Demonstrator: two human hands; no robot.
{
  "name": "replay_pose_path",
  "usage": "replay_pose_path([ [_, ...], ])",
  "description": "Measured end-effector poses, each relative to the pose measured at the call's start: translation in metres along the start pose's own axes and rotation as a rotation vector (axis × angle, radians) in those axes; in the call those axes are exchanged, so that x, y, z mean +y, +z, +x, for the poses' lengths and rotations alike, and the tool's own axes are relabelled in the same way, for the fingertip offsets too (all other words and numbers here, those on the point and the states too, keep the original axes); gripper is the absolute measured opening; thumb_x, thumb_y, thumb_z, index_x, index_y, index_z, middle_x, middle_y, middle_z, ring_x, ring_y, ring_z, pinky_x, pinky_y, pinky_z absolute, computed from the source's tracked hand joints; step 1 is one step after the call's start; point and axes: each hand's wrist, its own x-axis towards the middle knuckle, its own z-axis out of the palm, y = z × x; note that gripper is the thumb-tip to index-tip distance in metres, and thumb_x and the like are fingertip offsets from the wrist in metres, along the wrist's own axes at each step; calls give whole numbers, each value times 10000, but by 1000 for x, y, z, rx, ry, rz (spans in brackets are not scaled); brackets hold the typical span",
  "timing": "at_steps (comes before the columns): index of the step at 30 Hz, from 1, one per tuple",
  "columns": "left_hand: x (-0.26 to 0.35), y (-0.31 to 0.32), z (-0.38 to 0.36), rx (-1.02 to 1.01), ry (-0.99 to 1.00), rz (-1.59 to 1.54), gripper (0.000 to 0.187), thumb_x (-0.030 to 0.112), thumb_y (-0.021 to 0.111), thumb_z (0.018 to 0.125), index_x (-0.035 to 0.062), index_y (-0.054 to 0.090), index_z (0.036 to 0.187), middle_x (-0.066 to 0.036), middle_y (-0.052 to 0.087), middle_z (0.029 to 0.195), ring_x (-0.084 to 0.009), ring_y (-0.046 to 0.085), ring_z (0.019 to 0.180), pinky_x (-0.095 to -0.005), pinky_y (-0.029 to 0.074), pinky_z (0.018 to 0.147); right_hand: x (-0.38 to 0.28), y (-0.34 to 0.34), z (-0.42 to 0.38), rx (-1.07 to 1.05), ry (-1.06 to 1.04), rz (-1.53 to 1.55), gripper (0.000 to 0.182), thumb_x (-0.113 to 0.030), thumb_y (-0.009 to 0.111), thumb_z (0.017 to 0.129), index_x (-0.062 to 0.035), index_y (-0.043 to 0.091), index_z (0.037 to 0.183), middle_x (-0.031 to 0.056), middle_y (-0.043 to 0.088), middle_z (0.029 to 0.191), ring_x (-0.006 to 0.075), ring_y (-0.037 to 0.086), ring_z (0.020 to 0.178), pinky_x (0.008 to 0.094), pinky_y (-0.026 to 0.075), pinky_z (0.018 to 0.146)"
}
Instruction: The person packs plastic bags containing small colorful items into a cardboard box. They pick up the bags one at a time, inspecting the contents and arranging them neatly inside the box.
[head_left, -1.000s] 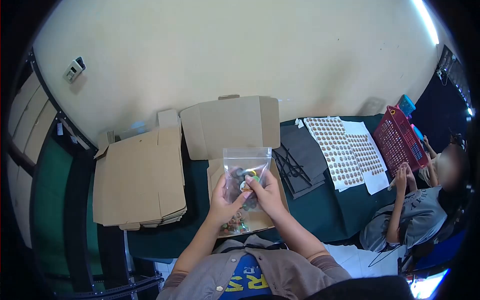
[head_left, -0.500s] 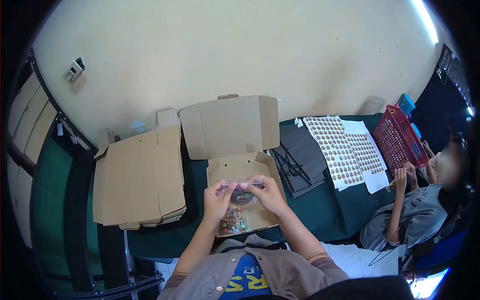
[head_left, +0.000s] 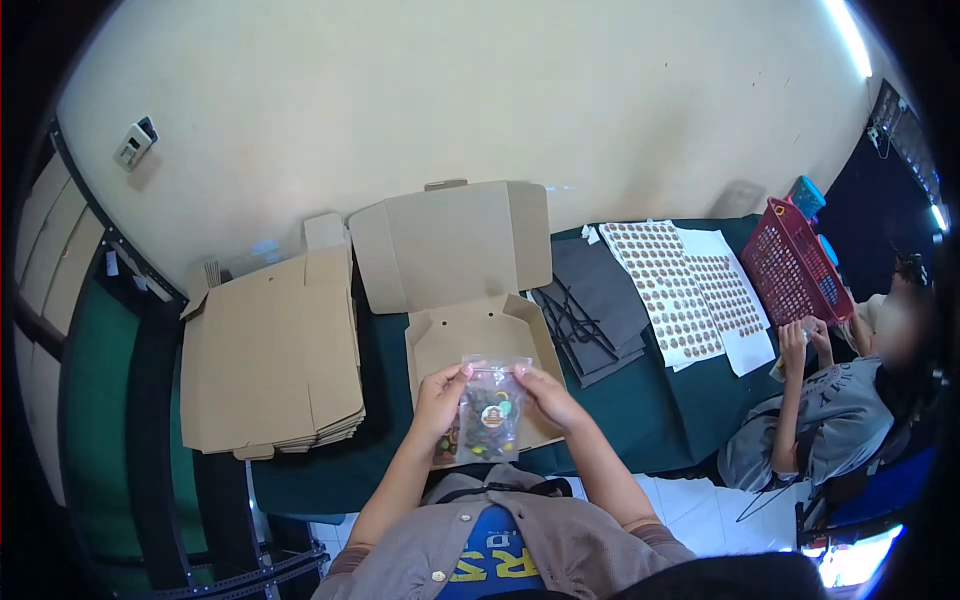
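Between my hands hangs a clear zip bag [head_left: 490, 415] of dark and coloured pieces, with a round sticker on its front. My left hand [head_left: 440, 402] pinches its upper left edge, and my right hand [head_left: 549, 398] pinches the upper right. Behind and below it, an open cardboard box [head_left: 470, 332] stands with its lid [head_left: 455, 250] raised toward the wall. Partly hidden by the held bag, a second bag of colourful pieces [head_left: 447, 447] lies in the box's front left part.
A stack of flat cardboard boxes [head_left: 270, 360] lies left. To the right are dark paper bags with black handles [head_left: 595, 310], sticker sheets [head_left: 665, 290] and a red basket [head_left: 790, 265]. A seated person [head_left: 825, 425] works at the table's right end.
The held bag has turned from nearly flat to hanging upright, showing its sticker and contents. My hands have moved slightly apart along its top. The view has shifted a little.
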Motion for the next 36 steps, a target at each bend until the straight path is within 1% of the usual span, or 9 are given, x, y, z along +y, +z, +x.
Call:
replay_pose_path([
  [5, -42, -12, 12, 74, -131, -76, 336, 234, 490, 913, -20, 549, 1125, -68, 618, 867, -103, 570, 746, -229, 448, 699, 60, -4, -9, 30, 39, -1, 456, -53, 604, 815, 28, 417, 1223, 117, 541, 1125, 169, 525, 1022, 289, 421, 873],
  [11, -110, -29, 17, 356, 38, 92, 446, 242, 506, 889, 3, 410, 1254, -141, 586, 1005, -174, 581, 784, -261, 467, 683, 74, -42, -8, 489, 31, -498, 474, -183, 668, 762, 26, 489, 1149, 159, 600, 1039, 239, 578, 972, 321, 445, 830],
  [13, -132, -52, 14, -28, -278, 308, 438, 279, 506, 875, 10, 448, 1215, -131, 596, 952, -208, 584, 789, -310, 480, 697, 83, -50, -6, 752, 59, -910, 525, -298, 701, 695, 10, 539, 1089, 208, 603, 1005, 323, 584, 952, 359, 449, 817],
  [18, -167, -66, -10, -134, -438, 486, 432, 272, 473, 873, -29, 457, 1182, -110, 581, 877, -170, 565, 703, -300, 478, 625, 108, -69, 2, 736, 219, -948, 488, -318, 696, 688, 11, 580, 1029, 205, 620, 956, 314, 602, 909, 365, 462, 782],
  [20, -203, -74, -12, -53, -203, 565, 427, 259, 475, 872, -37, 453, 1179, -99, 571, 890, -145, 560, 695, -267, 480, 575, 116, -71, 4, 739, 247, -979, 473, -316, 699, 684, 12, 592, 1007, 205, 624, 939, 306, 608, 889, 366, 466, 767],
  [26, -162, -61, -16, -100, -442, 427, 578, 203, 520, 840, -33, 279, 1310, -89, 484, 886, -140, 538, 641, -278, 471, 490, 142, -69, 19, 317, 401, -1060, 502, -375, 726, 626, 28, 621, 905, 198, 630, 785, 297, 618, 748, 380, 472, 682],
  [29, -181, -69, -14, -149, -525, 493, 639, 264, 514, 829, -22, 255, 1339, -168, 502, 1081, -240, 595, 812, -339, 513, 611, 149, -67, 24, 263, 390, -1105, 468, -394, 709, 635, 13, 628, 851, 204, 626, 807, 318, 613, 762, 387, 468, 688],
  [31, -205, -76, -14, -147, -428, 669, 693, 352, 485, 820, -28, 241, 1347, -283, 304, 1334, -369, 482, 1114, -383, 449, 868, 143, -61, 22, 249, 386, -1122, 446, -389, 702, 643, 9, 630, 831, 206, 625, 807, 325, 611, 762, 390, 467, 689],
  [36, -157, -58, -22, -271, -438, 912, 718, 406, 447, 825, -50, 240, 1339, -331, 76, 1388, -421, 233, 1275, -360, 240, 1047, 122, -38, 10, 406, 393, -1226, 470, -408, 690, 677, -12, 554, 890, 204, 601, 917, 348, 585, 879, 411, 457, 756],
])
